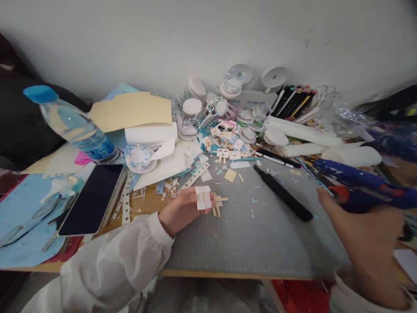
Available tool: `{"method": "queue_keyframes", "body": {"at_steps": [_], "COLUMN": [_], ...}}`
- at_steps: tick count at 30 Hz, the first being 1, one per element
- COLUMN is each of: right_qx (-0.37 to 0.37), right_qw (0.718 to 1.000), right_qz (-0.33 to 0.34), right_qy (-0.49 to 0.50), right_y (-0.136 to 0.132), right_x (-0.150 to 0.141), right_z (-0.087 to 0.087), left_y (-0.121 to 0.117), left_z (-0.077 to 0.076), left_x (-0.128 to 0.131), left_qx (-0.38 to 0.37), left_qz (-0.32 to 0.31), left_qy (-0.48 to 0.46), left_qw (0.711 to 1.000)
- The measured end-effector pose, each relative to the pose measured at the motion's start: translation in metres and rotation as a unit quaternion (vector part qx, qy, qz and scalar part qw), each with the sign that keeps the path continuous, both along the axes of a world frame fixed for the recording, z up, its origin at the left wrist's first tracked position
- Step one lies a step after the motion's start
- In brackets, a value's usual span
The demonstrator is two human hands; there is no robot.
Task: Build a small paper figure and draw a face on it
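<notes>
At centre, my left hand (185, 206) pinches a likely flimsy white paper rectangle (203, 198) edgewise, my right hand (369, 228) of unclear grip.

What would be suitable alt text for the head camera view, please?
A person's left hand holds a small white piece over a grey cutting mat, while the right hand is at a blue tool, apparently a glue gun. Paper scraps, pens and a water bottle crowd the desk.

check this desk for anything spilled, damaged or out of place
Mostly litter: paper scraps lie strewn over the grey mat and beyond its left side, untidily. Dark marks also mar the pale wall. No spilled liquid shows.
</notes>
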State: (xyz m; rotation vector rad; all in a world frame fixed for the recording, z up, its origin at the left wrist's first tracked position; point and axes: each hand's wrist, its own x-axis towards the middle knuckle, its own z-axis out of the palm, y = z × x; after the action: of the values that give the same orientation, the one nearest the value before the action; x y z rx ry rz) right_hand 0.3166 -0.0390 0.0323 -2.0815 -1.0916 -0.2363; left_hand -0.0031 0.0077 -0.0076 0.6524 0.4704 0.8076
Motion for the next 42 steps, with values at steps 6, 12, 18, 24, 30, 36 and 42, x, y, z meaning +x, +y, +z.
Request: {"method": "queue_keyframes", "body": {"at_steps": [6,12,18,24,30,36,42], "right_qx": [0.187,0.132,0.100,0.097,0.098,0.105,0.102], "right_qw": [0.970,0.925,0.901,0.897,0.899,0.902,0.893], "right_qz": [0.135,0.339,0.407,0.421,0.414,0.408,0.425], "right_qy": [0.082,0.107,0.107,0.096,0.100,0.097,0.107], "right_y": [0.046,0.031,0.019,0.019,0.019,0.019,0.016], "right_x": [-0.060,-0.092,-0.096,-0.097,-0.098,-0.098,-0.096], "right_z": [0.003,-0.024,-0.023,-0.023,-0.026,-0.026,-0.028], "left_y": [0.000,-0.002,-0.004,-0.005,-0.004,-0.004,-0.003], "left_z": [-0.003,-0.004,-0.003,-0.004,-0.003,-0.003,-0.003], "left_x": [0.000,-0.002,-0.001,-0.002,-0.001,-0.002,-0.003], "left_qx": [-0.007,-0.031,-0.055,-0.051,-0.034,-0.029,-0.032], "left_qz": [0.001,-0.017,-0.058,-0.074,-0.079,-0.081,-0.081], "left_qy": [0.006,0.014,0.015,0.018,0.008,0.007,0.010], "left_qw": [1.000,0.999,0.997,0.996,0.996,0.996,0.996]}}
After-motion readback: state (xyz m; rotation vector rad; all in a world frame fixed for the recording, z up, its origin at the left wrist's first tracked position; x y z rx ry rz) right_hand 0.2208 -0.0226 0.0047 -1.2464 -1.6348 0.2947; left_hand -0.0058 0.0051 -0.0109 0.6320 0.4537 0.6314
